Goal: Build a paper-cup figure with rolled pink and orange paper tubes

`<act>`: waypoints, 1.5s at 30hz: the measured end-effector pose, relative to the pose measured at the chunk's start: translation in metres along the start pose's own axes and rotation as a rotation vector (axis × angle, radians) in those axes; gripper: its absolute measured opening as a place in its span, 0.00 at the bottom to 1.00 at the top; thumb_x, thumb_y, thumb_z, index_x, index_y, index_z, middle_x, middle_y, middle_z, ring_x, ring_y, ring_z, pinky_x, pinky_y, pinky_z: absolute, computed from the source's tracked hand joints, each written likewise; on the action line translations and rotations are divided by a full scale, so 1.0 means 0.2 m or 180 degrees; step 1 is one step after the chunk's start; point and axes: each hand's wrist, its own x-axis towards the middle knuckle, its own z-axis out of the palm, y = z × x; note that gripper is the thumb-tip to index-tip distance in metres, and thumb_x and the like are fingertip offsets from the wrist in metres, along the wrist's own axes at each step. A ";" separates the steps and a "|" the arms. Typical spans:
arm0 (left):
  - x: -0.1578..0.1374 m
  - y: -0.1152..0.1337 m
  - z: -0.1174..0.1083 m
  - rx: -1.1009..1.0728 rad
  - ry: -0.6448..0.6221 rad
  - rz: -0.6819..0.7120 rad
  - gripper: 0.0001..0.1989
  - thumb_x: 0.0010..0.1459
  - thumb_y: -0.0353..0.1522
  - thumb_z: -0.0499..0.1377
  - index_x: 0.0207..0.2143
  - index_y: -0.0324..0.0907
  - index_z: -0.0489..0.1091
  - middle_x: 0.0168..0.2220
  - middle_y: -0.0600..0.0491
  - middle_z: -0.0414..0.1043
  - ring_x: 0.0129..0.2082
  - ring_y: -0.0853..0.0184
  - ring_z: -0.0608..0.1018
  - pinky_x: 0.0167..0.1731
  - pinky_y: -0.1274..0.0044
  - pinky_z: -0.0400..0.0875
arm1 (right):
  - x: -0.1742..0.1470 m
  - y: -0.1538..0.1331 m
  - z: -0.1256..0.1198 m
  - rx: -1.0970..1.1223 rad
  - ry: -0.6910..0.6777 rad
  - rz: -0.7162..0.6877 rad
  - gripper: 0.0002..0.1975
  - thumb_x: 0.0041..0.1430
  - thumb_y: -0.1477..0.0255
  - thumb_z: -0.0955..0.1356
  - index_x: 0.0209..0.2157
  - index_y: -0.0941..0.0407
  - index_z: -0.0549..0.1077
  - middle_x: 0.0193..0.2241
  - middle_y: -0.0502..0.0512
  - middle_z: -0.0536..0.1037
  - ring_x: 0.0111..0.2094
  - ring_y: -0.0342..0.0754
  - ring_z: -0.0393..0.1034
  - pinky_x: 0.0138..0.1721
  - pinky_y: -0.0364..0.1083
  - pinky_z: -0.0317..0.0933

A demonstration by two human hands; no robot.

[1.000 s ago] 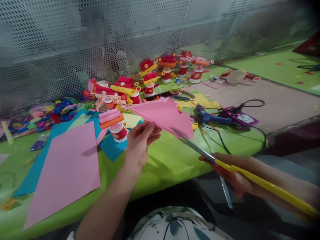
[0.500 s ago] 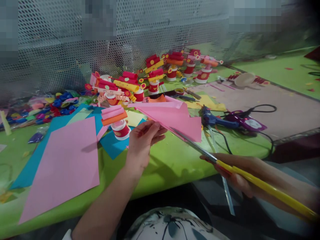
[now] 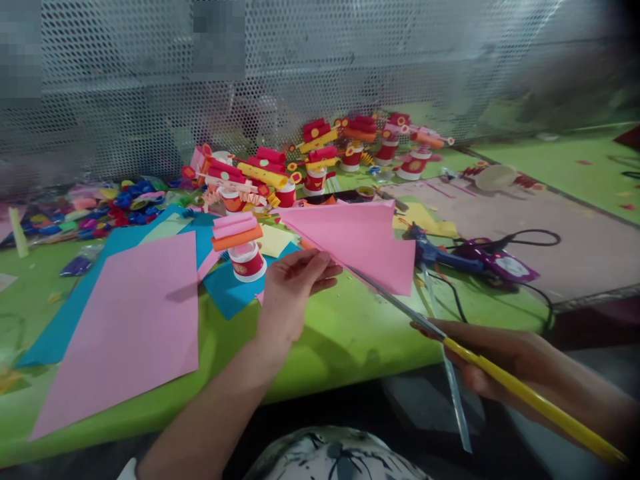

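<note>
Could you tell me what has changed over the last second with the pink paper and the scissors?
The folded pink paper has flattened out and spread wider above the green table. The left hand still pinches its near corner, and the right hand still holds the yellow-handled scissors, blades open at the paper's edge. The large pink sheet and glue gun lie unmoved.

The green table (image 3: 350,333) lies bare along its near edge between the left hand (image 3: 290,293) and the right hand (image 3: 493,357), so a hand can pass there. At twelve o'clock from that strip the pink paper (image 3: 360,243) and the scissors (image 3: 400,303) block the way, and at one to two o'clock the glue gun (image 3: 440,253) and its black cord (image 3: 450,293) lie across the table. At ten o'clock the little paper-topped cup (image 3: 245,257) stands just beside the left hand, with the big pink sheet (image 3: 130,320) flat at nine o'clock and the crowd of paper figures (image 3: 310,167) closing off the far side.
</note>
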 end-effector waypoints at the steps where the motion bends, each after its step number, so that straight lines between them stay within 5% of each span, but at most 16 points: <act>1: 0.00 0.00 0.00 -0.0019 0.0009 -0.0003 0.15 0.45 0.35 0.75 0.32 0.36 0.79 0.28 0.52 0.81 0.30 0.67 0.85 0.34 0.78 0.81 | -0.01 0.03 0.00 0.0079 -0.0132 0.0004 0.32 0.46 0.48 0.75 0.47 0.55 0.84 0.21 0.53 0.75 0.20 0.46 0.64 0.18 0.42 0.60; 6: 0.00 0.00 0.00 -0.0057 0.0003 -0.0087 0.13 0.46 0.34 0.75 0.31 0.35 0.79 0.28 0.52 0.81 0.30 0.67 0.84 0.33 0.78 0.81 | -0.03 0.14 0.00 -0.0079 -0.0185 -0.0016 0.33 0.52 0.52 0.73 0.56 0.53 0.79 0.23 0.52 0.77 0.22 0.48 0.69 0.23 0.43 0.66; 9: -0.01 0.00 -0.01 -0.0050 -0.0136 -0.0173 0.13 0.46 0.34 0.75 0.31 0.36 0.79 0.29 0.53 0.81 0.32 0.67 0.85 0.34 0.78 0.81 | -0.05 0.16 0.00 -0.0147 -0.0123 -0.0085 0.33 0.52 0.51 0.73 0.57 0.52 0.78 0.32 0.55 0.83 0.27 0.51 0.74 0.26 0.44 0.70; 16: -0.01 -0.03 0.00 -0.0041 -0.0290 -0.0269 0.12 0.47 0.36 0.75 0.31 0.38 0.80 0.28 0.53 0.81 0.33 0.68 0.85 0.35 0.79 0.81 | -0.03 0.02 0.04 -0.0284 0.0196 -0.0190 0.32 0.52 0.51 0.73 0.54 0.53 0.80 0.48 0.60 0.84 0.36 0.56 0.81 0.31 0.42 0.74; 31: -0.03 -0.02 0.01 -0.0148 -0.0334 -0.0388 0.11 0.47 0.35 0.75 0.29 0.38 0.81 0.27 0.52 0.81 0.31 0.69 0.84 0.35 0.80 0.80 | 0.01 -0.13 0.08 -0.0752 0.0437 -0.0692 0.30 0.53 0.54 0.73 0.49 0.63 0.81 0.44 0.67 0.84 0.38 0.58 0.83 0.35 0.44 0.76; 40: -0.04 -0.02 0.01 0.0093 -0.0259 -0.0332 0.12 0.47 0.37 0.74 0.30 0.38 0.80 0.28 0.50 0.82 0.32 0.64 0.85 0.38 0.74 0.81 | 0.03 -0.08 0.09 -0.0828 0.0471 -0.0688 0.28 0.53 0.54 0.73 0.50 0.58 0.81 0.39 0.60 0.86 0.33 0.55 0.82 0.32 0.45 0.75; 45: -0.04 -0.04 0.02 0.0345 -0.0305 -0.0303 0.15 0.46 0.39 0.74 0.30 0.38 0.79 0.28 0.49 0.82 0.32 0.62 0.85 0.36 0.72 0.80 | 0.04 -0.13 0.11 -0.0616 0.0507 -0.0637 0.25 0.47 0.53 0.76 0.42 0.56 0.83 0.36 0.59 0.85 0.32 0.56 0.80 0.29 0.46 0.74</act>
